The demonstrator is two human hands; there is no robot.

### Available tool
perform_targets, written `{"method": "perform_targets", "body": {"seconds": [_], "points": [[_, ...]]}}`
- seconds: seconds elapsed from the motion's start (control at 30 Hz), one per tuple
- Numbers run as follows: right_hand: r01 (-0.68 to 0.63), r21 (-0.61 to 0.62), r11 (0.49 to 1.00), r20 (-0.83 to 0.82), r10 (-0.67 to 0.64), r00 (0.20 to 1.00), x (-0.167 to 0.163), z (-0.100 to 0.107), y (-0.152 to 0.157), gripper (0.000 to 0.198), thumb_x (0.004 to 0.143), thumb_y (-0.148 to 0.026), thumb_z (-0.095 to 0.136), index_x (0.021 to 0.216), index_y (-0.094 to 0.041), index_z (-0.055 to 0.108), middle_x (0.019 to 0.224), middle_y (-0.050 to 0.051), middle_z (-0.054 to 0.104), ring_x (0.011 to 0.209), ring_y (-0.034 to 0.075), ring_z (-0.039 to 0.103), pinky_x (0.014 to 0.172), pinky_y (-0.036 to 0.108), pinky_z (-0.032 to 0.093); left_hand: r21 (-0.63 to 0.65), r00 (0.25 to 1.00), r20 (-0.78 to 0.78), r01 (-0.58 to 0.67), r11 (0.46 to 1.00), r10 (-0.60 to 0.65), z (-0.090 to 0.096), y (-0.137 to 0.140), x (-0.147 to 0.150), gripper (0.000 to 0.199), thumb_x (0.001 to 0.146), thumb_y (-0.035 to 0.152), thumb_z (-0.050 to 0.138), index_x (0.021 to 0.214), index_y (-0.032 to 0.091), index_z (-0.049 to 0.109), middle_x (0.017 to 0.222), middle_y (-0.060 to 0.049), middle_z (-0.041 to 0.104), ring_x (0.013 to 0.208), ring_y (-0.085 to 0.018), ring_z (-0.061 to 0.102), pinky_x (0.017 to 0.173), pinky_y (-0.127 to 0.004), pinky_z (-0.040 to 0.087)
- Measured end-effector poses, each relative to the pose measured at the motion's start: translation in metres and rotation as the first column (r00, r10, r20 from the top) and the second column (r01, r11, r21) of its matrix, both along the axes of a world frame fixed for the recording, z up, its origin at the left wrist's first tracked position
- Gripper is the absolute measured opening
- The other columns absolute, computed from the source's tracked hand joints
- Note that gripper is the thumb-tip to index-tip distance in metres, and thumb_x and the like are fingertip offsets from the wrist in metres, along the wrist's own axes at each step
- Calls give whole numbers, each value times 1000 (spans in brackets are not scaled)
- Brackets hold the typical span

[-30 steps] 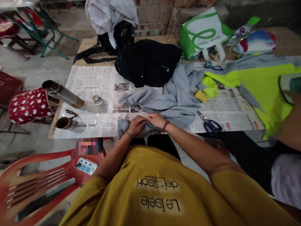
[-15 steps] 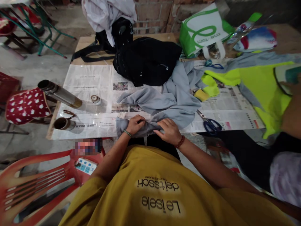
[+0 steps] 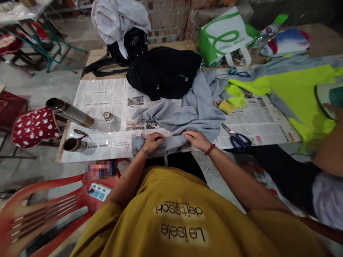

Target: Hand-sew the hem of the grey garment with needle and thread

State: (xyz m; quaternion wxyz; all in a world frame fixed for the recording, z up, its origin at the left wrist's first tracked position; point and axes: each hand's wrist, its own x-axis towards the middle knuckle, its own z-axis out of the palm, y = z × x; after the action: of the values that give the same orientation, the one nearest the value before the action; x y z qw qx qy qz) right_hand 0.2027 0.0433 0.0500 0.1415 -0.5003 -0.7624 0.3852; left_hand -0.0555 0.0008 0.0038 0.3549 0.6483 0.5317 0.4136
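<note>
A grey garment lies rumpled on the newspaper-covered table, with one part of it drawn to the near edge. My left hand is closed on this near part, close to its left end. At its other side my right hand pinches the cloth, and the stretch between the two hands lies fairly flat. Whether a needle or thread is in my fingers is too small to see. Scissors with dark blue handles rest to the right of my right hand.
A flask, its cup and a small lid stand at left. Behind the garment sits a black bag. A yellow-green garment lies at right, beside a co-worker's arm. A red chair stands near left.
My right hand has moved slightly right and up, away from my left hand. The cloth between them has gone from bunched to stretched out. The view has shifted a little.
</note>
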Motion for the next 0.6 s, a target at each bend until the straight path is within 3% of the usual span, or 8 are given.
{"method": "perform_targets", "body": {"seconds": [0.07,0.17,0.33,0.47,0.53,0.6], "points": [[23,-94,995,-2,-23,1000,0,0,9,29,86,-26,45,100,-17,69,89,2,69,75,14,58,69,24,42,-25,999,22,24,999,-24,4,-1,0,7,74,16,62,72,16,69,75,-3,68,71,-14,62,72,-28,53],[58,-77,995,15,-56,998,-6,-4,15,26,86,-25,45,97,-15,67,87,3,68,76,14,57,68,23,41,-59,998,41,55,997,-53,9,-2,0,8,75,16,63,72,14,70,75,-5,68,71,-14,61,74,-29,51],[24,193,981,136,-51,989,-14,-14,3,22,87,-22,46,96,-15,64,91,8,68,83,19,58,78,29,40,-81,998,20,60,995,-59,10,-2,0,9,76,15,62,73,14,70,76,-4,68,72,-14,60,75,-28,51],[40,459,888,134,-114,984,-16,-6,-11,18,85,-21,50,93,-15,65,96,11,66,95,24,56,88,35,37,-54,998,-2,59,997,-60,7,-2,-1,7,74,15,63,75,15,70,77,-3,68,73,-14,61,75,-28,51],[38,519,854,64,-83,995,-21,0,-13,18,86,-20,49,90,-15,66,93,10,65,96,23,56,89,35,38,-29,998,-2,69,997,-69,6,-2,-1,7,72,13,64,75,16,70,79,-4,68,75,-16,61,75,-29,51],[22,485,874,-5,-23,1000,-29,5,-14,20,87,-19,47,91,-15,66,92,9,65,92,20,56,85,31,40,3,997,2,72,997,-72,5,-3,-1,9,71,10,64,75,17,70,79,-5,68,76,-17,61,75,-29,51]]}}
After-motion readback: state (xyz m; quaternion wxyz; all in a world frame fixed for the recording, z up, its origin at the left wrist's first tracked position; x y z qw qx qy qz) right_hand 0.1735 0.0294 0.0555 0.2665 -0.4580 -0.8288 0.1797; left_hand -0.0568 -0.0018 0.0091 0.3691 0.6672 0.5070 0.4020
